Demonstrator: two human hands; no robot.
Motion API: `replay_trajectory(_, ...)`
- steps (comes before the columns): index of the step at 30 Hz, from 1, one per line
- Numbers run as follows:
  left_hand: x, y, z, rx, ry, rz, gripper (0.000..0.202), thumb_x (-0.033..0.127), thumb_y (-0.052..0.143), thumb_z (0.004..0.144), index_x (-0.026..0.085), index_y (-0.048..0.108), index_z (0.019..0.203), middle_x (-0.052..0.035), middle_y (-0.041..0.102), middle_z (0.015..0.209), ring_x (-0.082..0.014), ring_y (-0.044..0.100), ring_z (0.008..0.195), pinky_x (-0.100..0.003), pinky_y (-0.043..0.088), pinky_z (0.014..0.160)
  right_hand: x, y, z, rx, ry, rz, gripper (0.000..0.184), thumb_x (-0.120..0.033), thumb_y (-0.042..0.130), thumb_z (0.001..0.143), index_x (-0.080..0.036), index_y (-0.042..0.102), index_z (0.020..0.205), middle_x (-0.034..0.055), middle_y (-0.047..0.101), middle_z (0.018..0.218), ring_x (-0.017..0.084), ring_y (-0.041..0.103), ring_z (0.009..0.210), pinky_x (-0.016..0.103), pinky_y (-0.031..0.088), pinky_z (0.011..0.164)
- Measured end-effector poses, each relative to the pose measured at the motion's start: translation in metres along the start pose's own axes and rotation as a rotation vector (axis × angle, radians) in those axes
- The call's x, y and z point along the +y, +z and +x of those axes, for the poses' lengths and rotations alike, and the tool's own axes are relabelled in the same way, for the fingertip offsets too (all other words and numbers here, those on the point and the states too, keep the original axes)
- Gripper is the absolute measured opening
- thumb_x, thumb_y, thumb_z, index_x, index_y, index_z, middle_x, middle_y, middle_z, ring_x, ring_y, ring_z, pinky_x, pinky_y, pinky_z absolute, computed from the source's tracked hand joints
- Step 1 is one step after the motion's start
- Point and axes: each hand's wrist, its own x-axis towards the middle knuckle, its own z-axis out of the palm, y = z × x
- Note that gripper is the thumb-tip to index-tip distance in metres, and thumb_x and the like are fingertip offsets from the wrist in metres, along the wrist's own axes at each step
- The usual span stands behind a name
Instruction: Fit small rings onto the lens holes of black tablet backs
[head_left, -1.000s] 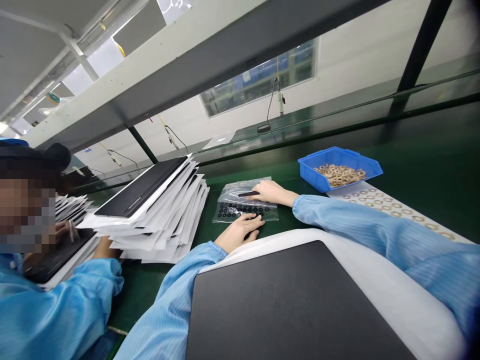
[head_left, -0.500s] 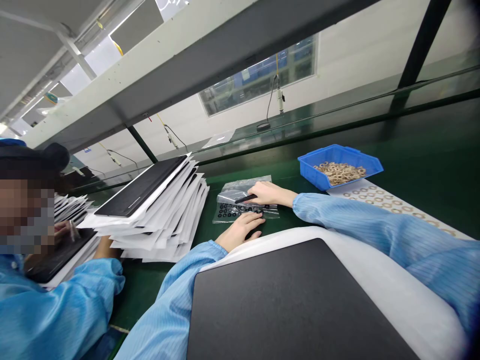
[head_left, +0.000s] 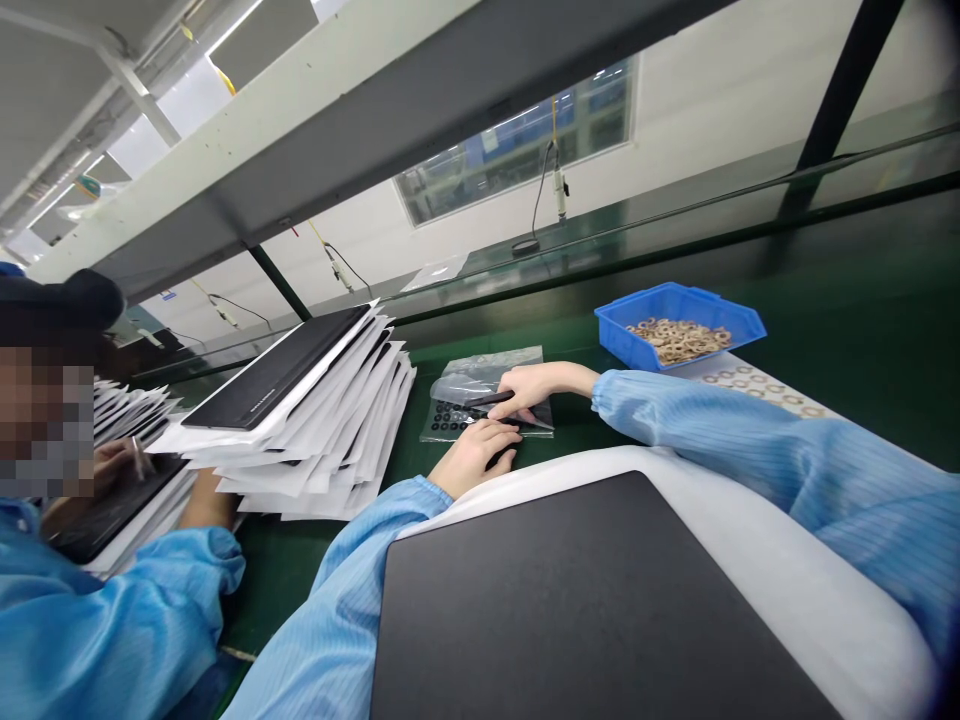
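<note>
A clear plastic sheet (head_left: 454, 390) with rows of small black rings (head_left: 448, 418) lies on the green bench in front of me. My right hand (head_left: 529, 388) is over its right part, closed on a thin dark pen-like tool (head_left: 491, 399) that points left. Just nearer, my left hand (head_left: 474, 458) rests at the sheet's front edge, fingers extended to the right and thumb apart. Whether a ring lies under its fingertips cannot be made out. Close to me, a flat black panel (head_left: 585, 600) lies on white wrapping (head_left: 750, 530), below my forearms.
A blue bin (head_left: 637, 345) of tan rings stands at the right, beside a white sheet (head_left: 757, 385) of similar rings. Left of my hands rises a stack of black panels and white sheets (head_left: 337, 420). A co-worker (head_left: 112, 600) sits at the left. A shelf beam (head_left: 300, 150) crosses overhead.
My right hand has shifted slightly, its fingers now lower toward the black rings. The fingers of my left hand have drawn a little more bent. The view has tilted slightly.
</note>
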Motion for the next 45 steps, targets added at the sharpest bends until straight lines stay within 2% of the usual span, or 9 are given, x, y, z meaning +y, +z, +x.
replay_trajectory(5,0.003,-0.001,-0.001,0.060,-0.032,-0.014,0.020,0.029,0.052,0.093,0.014,0.060,0.103,-0.0062,0.063,0.102,-0.0184,0.061,0.096,-0.040,0.051,0.086,-0.006,-0.001,0.001,-0.059,0.025,0.005,0.046,-0.051,0.052,0.083,-0.011,0.062,0.063,0.0056,0.066,0.057,0.013,0.056,0.061,0.024,0.037,0.062)
replay_trajectory(8,0.004,-0.002,-0.001,0.048,-0.033,-0.015,0.020,0.030,0.052,0.093,0.015,0.060,0.102,-0.0060,0.064,0.101,-0.0180,0.061,0.095,-0.039,0.051,0.085,-0.008,-0.001,0.002,-0.060,0.036,0.017,0.045,-0.049,0.057,0.081,-0.011,0.059,0.056,0.0046,0.062,0.050,0.013,0.055,0.059,0.024,0.036,0.062)
replay_trajectory(16,0.006,-0.007,0.002,-0.099,-0.043,0.057,0.031,0.033,0.044,0.095,0.016,0.058,0.116,-0.0110,0.060,0.110,-0.0222,0.054,0.100,-0.041,0.048,0.090,0.010,0.003,0.003,-0.071,0.040,0.206,0.054,-0.064,0.053,0.077,-0.011,0.063,0.070,0.0012,0.061,0.052,0.009,0.047,0.052,0.023,0.031,0.054)
replay_trajectory(19,0.005,-0.007,0.002,-0.149,-0.047,0.092,0.035,0.035,0.042,0.095,0.017,0.058,0.120,-0.0116,0.057,0.109,-0.0233,0.052,0.096,-0.042,0.047,0.089,0.013,0.001,0.000,-0.103,0.041,0.252,0.059,-0.068,0.055,0.072,-0.011,0.063,0.070,0.0010,0.060,0.053,0.007,0.040,0.048,0.024,0.025,0.050)
replay_trajectory(22,0.004,-0.006,0.002,-0.170,-0.052,0.106,0.034,0.033,0.043,0.094,0.018,0.058,0.121,-0.0104,0.055,0.107,-0.0226,0.050,0.096,-0.040,0.047,0.089,0.013,-0.005,-0.005,-0.178,0.063,0.273,0.057,-0.066,0.066,0.062,-0.011,0.065,0.073,-0.0001,0.060,0.055,0.005,0.036,0.047,0.024,0.020,0.047)
replay_trajectory(27,0.001,-0.006,0.001,-0.166,-0.057,0.107,0.034,0.033,0.043,0.094,0.017,0.060,0.120,-0.0103,0.053,0.103,-0.0218,0.049,0.096,-0.038,0.047,0.088,0.017,-0.012,-0.008,-0.236,0.107,0.292,0.052,-0.055,0.079,0.047,-0.011,0.066,0.070,-0.0012,0.060,0.057,0.006,0.041,0.052,0.023,0.019,0.049)
replay_trajectory(32,0.000,-0.005,0.001,-0.163,-0.034,0.081,0.032,0.033,0.042,0.095,0.021,0.060,0.119,-0.0092,0.059,0.116,-0.0244,0.046,0.106,-0.045,0.042,0.097,0.026,-0.011,-0.006,-0.178,0.122,0.326,0.056,-0.058,0.079,0.045,-0.010,0.067,0.072,-0.0009,0.060,0.056,0.005,0.036,0.049,0.023,0.015,0.048)
replay_trajectory(37,-0.003,-0.003,0.002,-0.164,0.004,0.032,0.033,0.029,0.042,0.095,0.019,0.058,0.121,-0.0075,0.061,0.123,-0.0234,0.045,0.112,-0.043,0.042,0.099,0.033,-0.011,-0.006,-0.132,0.120,0.354,0.059,-0.060,0.077,0.047,-0.010,0.070,0.077,-0.0004,0.062,0.058,0.004,0.028,0.045,0.024,0.013,0.046)
replay_trajectory(45,-0.001,-0.001,0.002,-0.131,0.001,0.004,0.033,0.030,0.042,0.095,0.019,0.058,0.121,-0.0091,0.061,0.122,-0.0224,0.050,0.110,-0.043,0.044,0.098,0.048,-0.011,-0.005,0.052,0.101,0.365,0.045,-0.048,0.078,0.050,-0.012,0.071,0.077,0.0026,0.066,0.070,0.011,0.048,0.061,0.023,0.025,0.049)
